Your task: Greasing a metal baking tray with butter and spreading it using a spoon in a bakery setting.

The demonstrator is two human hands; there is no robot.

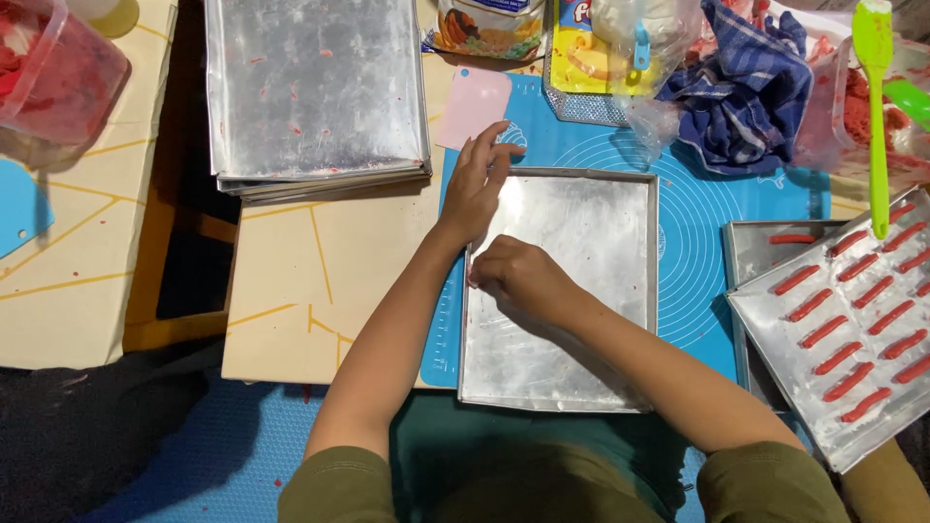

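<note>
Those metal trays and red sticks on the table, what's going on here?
A person sits at a low table with an empty metal baking tray on a blue silicone mat. Their left hand rests on the tray's upper left corner, and their right hand presses on its left part. On the right, another tray holds rows of red dough sticks. A stack of empty trays lies further back.

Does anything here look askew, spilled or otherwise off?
Yes. The tray of red dough sticks at the right sits tilted, lying crookedly across another tray and overhanging the blue mat. Red smears speckle the stacked trays at the top. The empty tray under both hands sits square.
</note>
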